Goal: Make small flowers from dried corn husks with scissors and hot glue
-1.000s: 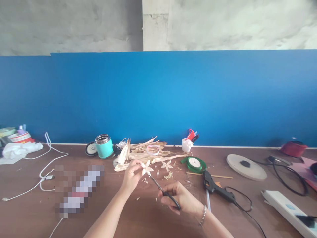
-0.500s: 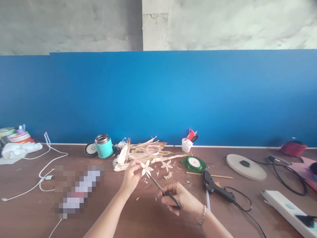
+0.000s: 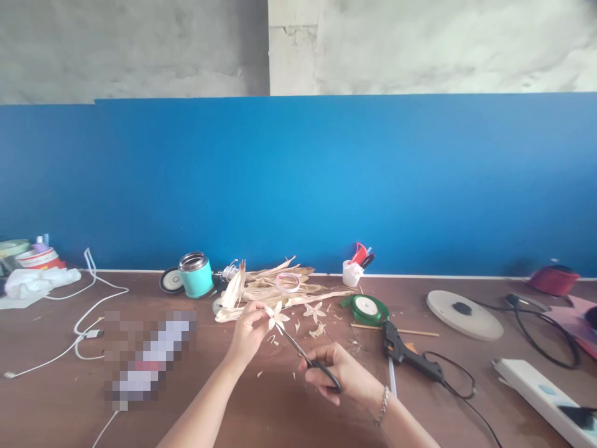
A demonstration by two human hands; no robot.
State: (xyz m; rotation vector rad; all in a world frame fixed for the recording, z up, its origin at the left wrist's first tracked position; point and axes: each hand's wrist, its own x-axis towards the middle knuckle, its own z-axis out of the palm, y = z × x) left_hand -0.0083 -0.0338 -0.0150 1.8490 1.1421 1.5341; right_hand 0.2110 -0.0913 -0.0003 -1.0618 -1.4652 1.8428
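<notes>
Between the fingertips of my left hand (image 3: 249,330) is a pale, star-shaped flower (image 3: 277,316) with pointed petals, held just above the table. My right hand (image 3: 333,373) grips black-handled scissors (image 3: 301,353), their blades pointing up and left so that the tips meet the flower's lower edge. Whether the blades are touching a petal or behind it I cannot tell. A second similar flower (image 3: 314,312) lies flat on the table to the right of the first. Small pale scraps (image 3: 318,330) are scattered around it.
Dried corn husks (image 3: 261,291) are heaped behind my hands, a tape roll (image 3: 288,283) on top. A turquoise jar (image 3: 194,277) stands left. To the right are green ribbon (image 3: 377,311), a black glue gun (image 3: 410,358) with its cord, a round lid (image 3: 464,315) and a white power strip (image 3: 536,398).
Almost nothing differs. Both hands, the flower and the scissors hold nearly the same position; the whole view has shifted very slightly.
</notes>
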